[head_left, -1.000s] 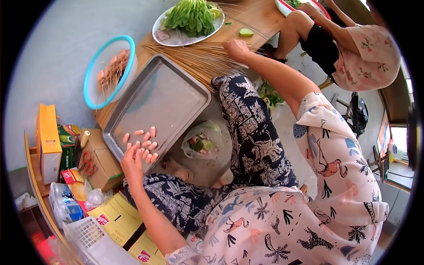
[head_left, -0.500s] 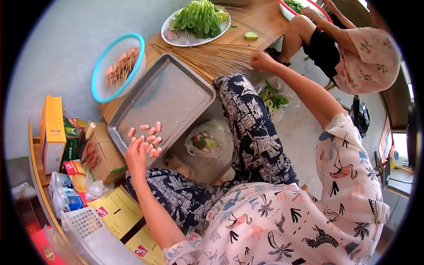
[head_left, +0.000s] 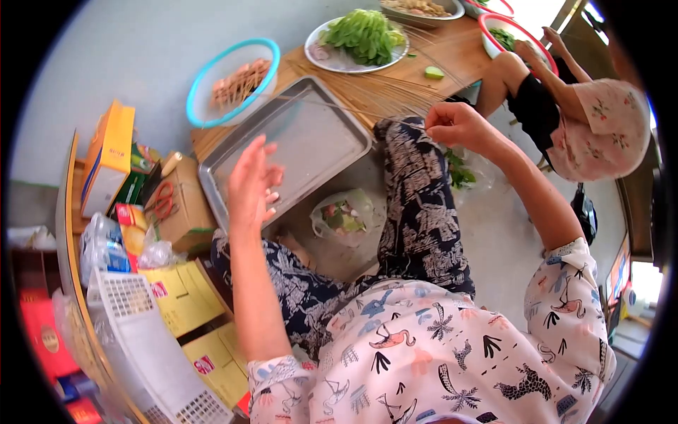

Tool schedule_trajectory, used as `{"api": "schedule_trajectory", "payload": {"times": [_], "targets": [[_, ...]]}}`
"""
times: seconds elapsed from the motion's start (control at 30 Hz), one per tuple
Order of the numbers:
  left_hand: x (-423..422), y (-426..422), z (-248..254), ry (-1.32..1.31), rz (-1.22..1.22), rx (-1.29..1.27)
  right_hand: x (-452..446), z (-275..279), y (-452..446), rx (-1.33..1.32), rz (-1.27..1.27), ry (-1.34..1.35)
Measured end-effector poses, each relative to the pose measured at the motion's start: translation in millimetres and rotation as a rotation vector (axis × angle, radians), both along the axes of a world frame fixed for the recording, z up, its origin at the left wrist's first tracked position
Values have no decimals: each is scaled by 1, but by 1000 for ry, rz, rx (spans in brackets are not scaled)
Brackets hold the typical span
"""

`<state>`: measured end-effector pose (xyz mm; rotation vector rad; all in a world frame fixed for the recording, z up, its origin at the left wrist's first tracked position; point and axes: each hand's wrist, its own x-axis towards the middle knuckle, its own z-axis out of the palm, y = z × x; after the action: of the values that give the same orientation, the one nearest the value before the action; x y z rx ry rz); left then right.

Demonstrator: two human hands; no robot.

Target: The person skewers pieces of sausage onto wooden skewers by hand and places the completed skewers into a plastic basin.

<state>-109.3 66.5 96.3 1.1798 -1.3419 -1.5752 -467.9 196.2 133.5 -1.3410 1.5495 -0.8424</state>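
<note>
My left hand (head_left: pixel 251 185) is raised over the lower left part of the grey metal tray (head_left: pixel 321 169), its fingers spread and slightly blurred. It hides the spot where small pink sausage pieces lay. My right hand (head_left: pixel 459 127) is closed in a pinch above my knee, with a thin skewer reaching left from its fingertips over the tray's far edge. Behind the tray, a spread of bamboo skewers (head_left: pixel 381 92) lies on the wooden table (head_left: pixel 452 46). Skewered pink sausages (head_left: pixel 241 83) rest in a blue-rimmed bowl (head_left: pixel 198 99) at the back left.
A plate (head_left: pixel 318 58) of leafy greens (head_left: pixel 364 37) and a cut green piece (head_left: pixel 433 73) are on the table. A co-worker (head_left: pixel 600 127) sits at the right by a red-rimmed bowl (head_left: pixel 487 35). Boxes, scissors (head_left: pixel 164 200) and a white basket (head_left: pixel 152 346) stand left; bagged scraps (head_left: pixel 344 216) lie below.
My left hand has lifted off the sausage pieces and opened. My right hand has come away from the skewer ends toward me. The view has shifted, so the tray and table appear further right.
</note>
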Motion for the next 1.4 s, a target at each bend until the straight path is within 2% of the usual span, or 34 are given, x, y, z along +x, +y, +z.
{"api": "schedule_trajectory", "payload": {"times": [0.07, 0.1, 0.17, 0.3, 0.4, 0.47, 0.53, 0.57, 0.63, 0.73, 0.77, 0.87, 0.9, 0.97, 1.0, 1.07, 1.13, 1.2, 1.27, 1.33, 1.4], "targets": [[-6, 6, 13, 446, -19, 74, 25, 1, -12, -64, 84, 183], [0, 6, 10, 438, 6, 83, 39, -1, -14, -52, 106, 173], [10, 4, 4, 575, 42, -1, 58, -3, -18, -227, 185, 323], [41, 9, -2, 545, 70, -40, 83, -6, -18, -186, 390, 267], [51, 18, 4, 511, 55, 10, 107, 0, -26, -181, 429, 162], [44, 23, 7, 496, 42, -3, 125, -9, -37, -221, 456, 143], [36, 23, 5, 458, -20, -6, 149, -29, -50, -339, 479, -47], [32, 24, 5, 456, -37, -3, 159, -32, -56, -343, 489, -52], [30, 21, 2, 456, -43, 1, 179, -36, -61, -67, 509, -374], [36, 20, -2, 429, -38, 8, 187, -43, -75, 19, 483, -396], [40, 18, -4, 361, 9, 18, 187, -57, -84, 49, 388, -499], [66, 0, -31, 200, 36, 16, 160, -98, -105, 27, 196, -462], [75, -9, -45, 16, 66, 7, 152, -111, -111, 106, 126, -444], [86, -21, -77, -268, 114, -14, 150, -104, -106, 87, 122, -505], [89, -28, -87, -270, 112, -12, 150, -98, -105, 57, 128, -552], [95, -38, -108, -481, 57, -52, 150, -97, -104, 56, 146, -562], [89, -42, -129, -507, 75, -81, 149, -99, -100, 36, 159, -520], [71, -43, -137, -683, -16, -84, 150, -101, -97, 41, 155, -513], [59, -44, -141, -903, -97, -276, 149, -101, -96, 41, 156, -501], [62, -52, -171, -1073, -114, -397, 149, -102, -96, 71, 162, -458], [56, -51, -171, -1120, -92, -365, 151, -103, -95, 64, 156, -447]]}}
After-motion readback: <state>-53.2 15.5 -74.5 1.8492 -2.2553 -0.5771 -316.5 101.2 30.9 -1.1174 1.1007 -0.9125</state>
